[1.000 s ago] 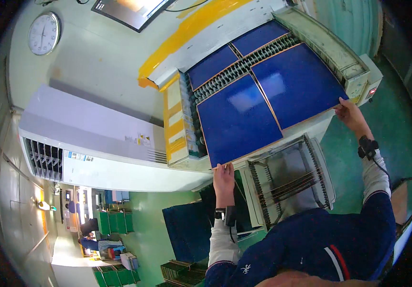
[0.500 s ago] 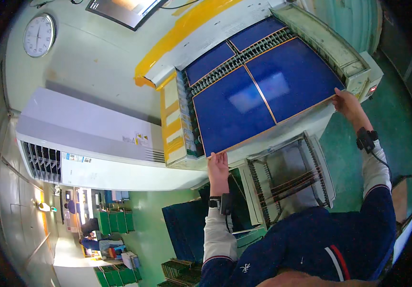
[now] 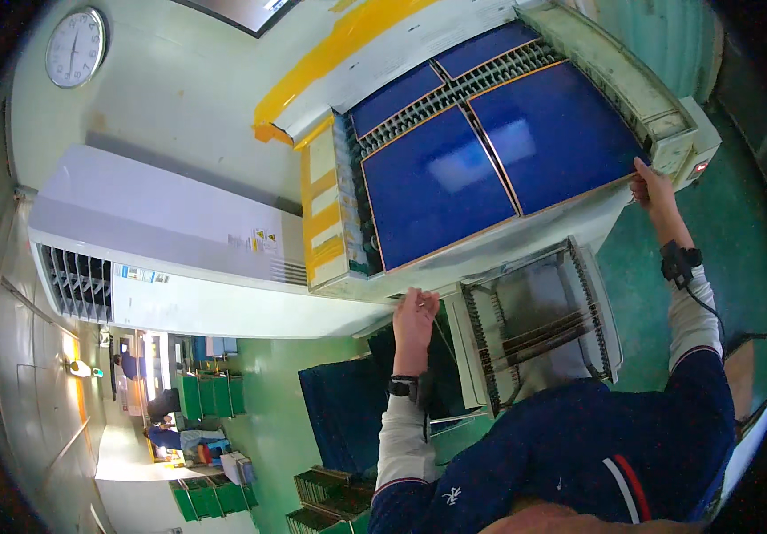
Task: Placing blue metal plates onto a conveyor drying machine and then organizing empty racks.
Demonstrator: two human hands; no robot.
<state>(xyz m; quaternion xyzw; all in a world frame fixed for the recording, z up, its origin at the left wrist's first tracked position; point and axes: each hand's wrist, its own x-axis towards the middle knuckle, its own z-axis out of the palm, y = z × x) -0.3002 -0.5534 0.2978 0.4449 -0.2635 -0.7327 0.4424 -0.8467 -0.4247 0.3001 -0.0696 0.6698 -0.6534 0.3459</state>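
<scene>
Two large blue copper-edged panels lie flat side by side on a roller conveyor (image 3: 492,76): a left panel (image 3: 423,209) and a right panel (image 3: 570,151). A narrow gap runs between them. My right hand (image 3: 655,189) pinches the right panel at its near right corner. My left hand (image 3: 415,311) hangs just off the conveyor's near edge, below the left panel's near left corner. It touches no panel, and its fingers are loosely bent and apart with nothing in them. Farther up the rollers lie more blue panels (image 3: 397,98).
A metal slotted rack (image 3: 539,325) stands before me, under the conveyor's near edge. Left of the conveyor is a white air-conditioning unit (image 3: 223,307). Dark panels (image 3: 339,414) and slotted trays (image 3: 330,494) are lower left. Green crates (image 3: 212,396) and people show in the far left background.
My left hand has let go of the left panel's corner and drawn back toward me. The gap between the two panels has widened. My right hand stays at the right panel's corner.
</scene>
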